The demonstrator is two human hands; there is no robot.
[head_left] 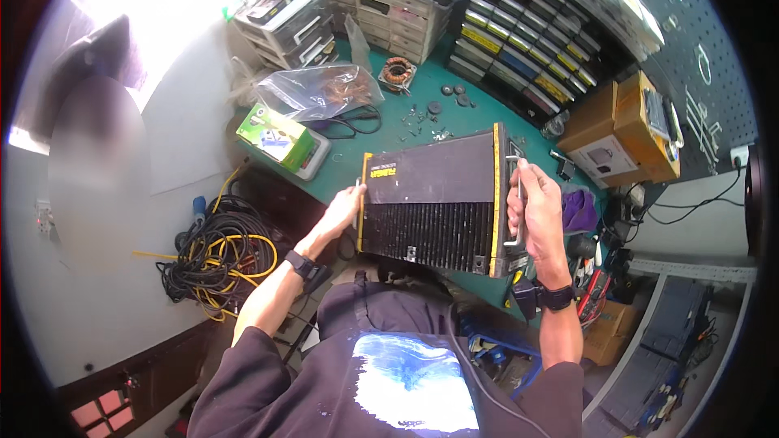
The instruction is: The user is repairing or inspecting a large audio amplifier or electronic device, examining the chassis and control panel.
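Observation:
Between my hands is a black metal equipment case (434,170) with ribbed cooling fins on its near half and yellow strips along both ends. It lies tilted over the front of the green workbench (341,174). My right hand (535,207) is wrapped round the silver bar handle (519,231) on the case's right end. At the opposite end, my left hand (345,209) is closed on the left side. Its fingertips are partly hidden behind the yellow edge. What supports the underside of the case cannot be seen.
Loose screws (418,122) and a copper-wound ring coil (398,73) lie beyond the case. A green box (276,138) and plastic bag (316,93) sit at left; a cardboard box (613,134) stands at right. Coiled cables (219,255) hang at far left.

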